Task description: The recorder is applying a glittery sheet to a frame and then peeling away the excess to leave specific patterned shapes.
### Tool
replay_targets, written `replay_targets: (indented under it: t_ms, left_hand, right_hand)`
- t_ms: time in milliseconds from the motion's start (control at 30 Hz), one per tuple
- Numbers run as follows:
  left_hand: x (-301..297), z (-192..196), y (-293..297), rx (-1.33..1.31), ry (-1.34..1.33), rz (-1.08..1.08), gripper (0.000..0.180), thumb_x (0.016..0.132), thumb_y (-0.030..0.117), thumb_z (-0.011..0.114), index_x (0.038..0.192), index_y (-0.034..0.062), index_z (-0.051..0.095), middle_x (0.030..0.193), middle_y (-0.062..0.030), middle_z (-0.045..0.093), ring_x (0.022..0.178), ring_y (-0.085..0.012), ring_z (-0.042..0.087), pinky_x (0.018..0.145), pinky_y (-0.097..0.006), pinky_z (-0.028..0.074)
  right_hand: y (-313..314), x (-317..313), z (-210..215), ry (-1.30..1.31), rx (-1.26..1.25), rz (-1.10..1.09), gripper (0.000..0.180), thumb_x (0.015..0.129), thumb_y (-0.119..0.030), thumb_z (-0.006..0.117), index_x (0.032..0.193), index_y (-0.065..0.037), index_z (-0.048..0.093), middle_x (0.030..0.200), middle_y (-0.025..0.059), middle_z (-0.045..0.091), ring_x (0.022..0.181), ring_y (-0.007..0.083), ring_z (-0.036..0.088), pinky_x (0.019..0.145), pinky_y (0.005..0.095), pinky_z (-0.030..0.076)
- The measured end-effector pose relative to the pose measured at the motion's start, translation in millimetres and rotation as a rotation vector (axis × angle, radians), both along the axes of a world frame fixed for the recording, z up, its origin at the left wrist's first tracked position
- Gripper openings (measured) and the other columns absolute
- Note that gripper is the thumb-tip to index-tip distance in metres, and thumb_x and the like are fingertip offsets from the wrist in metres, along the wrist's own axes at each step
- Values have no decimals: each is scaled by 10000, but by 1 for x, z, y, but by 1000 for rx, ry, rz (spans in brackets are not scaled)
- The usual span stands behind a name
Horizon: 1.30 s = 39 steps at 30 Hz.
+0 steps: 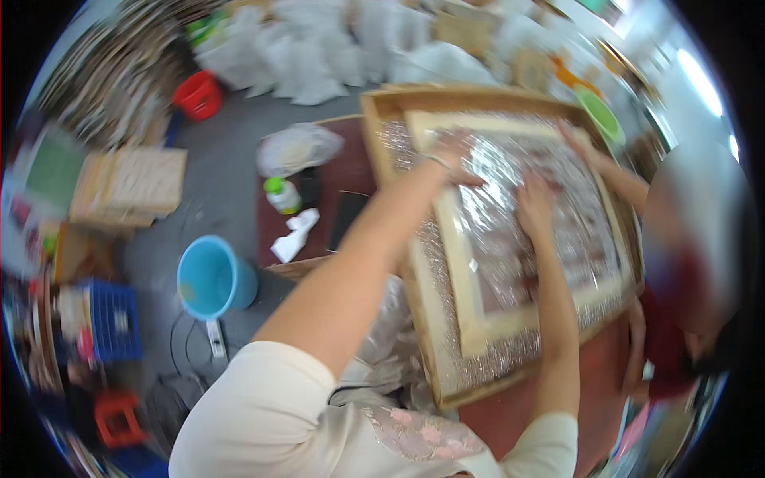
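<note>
A wide, shallow cardboard box (437,374) stands tilted in front of me. Inside it lies a flat framed panel with a cream border (470,311), covered by clear bubble wrap (510,263). My left hand (456,155), a bracelet at its wrist, presses on the wrap near the panel's upper left with fingers spread. Close to the middle, my right hand (535,199) lies on the wrap, fingers stretched out. Neither hand grips anything. At the right, a co-worker's hand (583,145) rests by the panel's upper right edge. Motion blurs the view somewhat.
The box overlaps a dark red table (351,151) holding a plastic bag (299,149), a green-capped bottle (282,195) and white paper (295,236). A blue bin (215,277), power strip (215,338) and red bucket (198,95) stand on the floor. A co-worker (677,263) is at the right.
</note>
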<state>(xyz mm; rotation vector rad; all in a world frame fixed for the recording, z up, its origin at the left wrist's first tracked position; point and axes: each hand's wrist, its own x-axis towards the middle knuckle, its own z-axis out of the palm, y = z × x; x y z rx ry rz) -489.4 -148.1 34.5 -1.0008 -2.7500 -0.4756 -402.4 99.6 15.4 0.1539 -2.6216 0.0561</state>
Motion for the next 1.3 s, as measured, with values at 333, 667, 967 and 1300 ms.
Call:
replay_targets:
  t_ms: [333, 667, 967, 1300]
  left_hand:
    - [-16, 9, 51, -251, -126, -34, 1119, 703, 843, 478, 1523, 152, 159, 1593, -102, 56, 1468, -289, 24, 1169, -491, 24]
    - [-26, -1, 48, -297, -175, 18, 1086, 731, 809, 489, 1532, 185, 103, 1596, -90, 34, 1468, -295, 19, 1167, -496, 22]
    - [-32, 0, 35, -294, -184, 20, 1111, 716, 837, 468, 1532, 184, 93, 1596, -93, 17, 1468, -293, 7, 1166, -502, 11]
    - [-33, -10, 35, -301, -224, 26, 1134, 691, 860, 463, 1532, 195, 94, 1597, -83, 16, 1469, -280, -10, 1165, -509, 1]
  right_hand:
    - [41, 68, 5, -42, -207, -176, 567, 975, -357, 438, 1433, -36, 344, 1468, 196, 362, 1369, 381, 307, 1115, 543, 177]
    - [115, 97, 14, -168, -353, -562, 664, 949, -434, 410, 1379, 71, 378, 1436, 292, 350, 1377, 386, 287, 1117, 529, 203]
    - [118, 111, 21, -461, -421, -813, 901, 884, -603, 439, 1472, 36, 198, 1533, 246, 187, 1430, 396, 143, 1154, 521, 93]
    - [75, 118, 8, -394, -154, -735, 690, 965, -525, 334, 1477, -65, 281, 1519, 234, 242, 1416, 366, 220, 1148, 519, 109]
